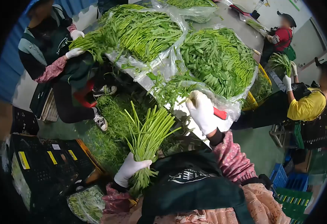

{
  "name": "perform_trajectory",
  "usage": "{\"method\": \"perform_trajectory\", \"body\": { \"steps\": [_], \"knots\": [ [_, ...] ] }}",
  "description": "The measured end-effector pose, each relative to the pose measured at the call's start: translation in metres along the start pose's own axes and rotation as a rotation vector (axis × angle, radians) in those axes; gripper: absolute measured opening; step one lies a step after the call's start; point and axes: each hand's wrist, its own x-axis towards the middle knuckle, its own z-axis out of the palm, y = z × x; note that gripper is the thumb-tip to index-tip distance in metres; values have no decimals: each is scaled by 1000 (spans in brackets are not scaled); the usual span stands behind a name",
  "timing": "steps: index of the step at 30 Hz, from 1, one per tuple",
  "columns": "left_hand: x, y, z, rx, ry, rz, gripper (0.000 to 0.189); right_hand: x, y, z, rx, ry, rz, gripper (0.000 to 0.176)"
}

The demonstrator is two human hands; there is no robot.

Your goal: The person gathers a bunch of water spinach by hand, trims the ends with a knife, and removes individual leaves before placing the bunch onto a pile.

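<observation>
My left hand [132, 167], in a white glove, is closed around a thick bunch of water spinach [148, 130]. The cut stems fan upward and the leaves hang below the fist, over my lap. My right hand [202, 112], also gloved in white, is closed at the near edge of the table. Out of its side sticks a red handle [220, 114]; the rest of that tool is hidden. Just beyond this hand lies a large heap of water spinach [219, 61] on clear plastic, with loose sprigs [171, 89] beside it.
A second heap of greens [144, 33] lies further left on the table. Leaf trimmings [111, 138] cover the floor. Dark crates [47, 164] stand at left, near a bag of greens [87, 203]. Co-workers handle bunches at left and right; blue crates [292, 179] are at lower right.
</observation>
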Motion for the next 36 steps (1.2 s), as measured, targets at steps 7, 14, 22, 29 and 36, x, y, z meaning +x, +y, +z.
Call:
{"method": "perform_trajectory", "body": {
  "steps": [7, 14, 22, 29, 36],
  "knots": [
    [9, -1, 45, 78, 11, 1, 41, -32, -57, 0, 46, -264, -470, 18],
    [-14, -10, 71, -458, 77, 112, 46, 25, 100, -49, -184, 285, -182, 12],
    [35, 5, 135, -929, -176, 500, 58, -30, 53, -39, 1393, -1390, 399, 51],
    [45, 12, 176, -790, -91, 212, 69, -16, 31, -22, 2222, -1242, 451, 60],
    [39, 38, 74, -184, -1, 393, 81, 6, -6, -40, 1948, -878, 576, 44]
  ]
}}
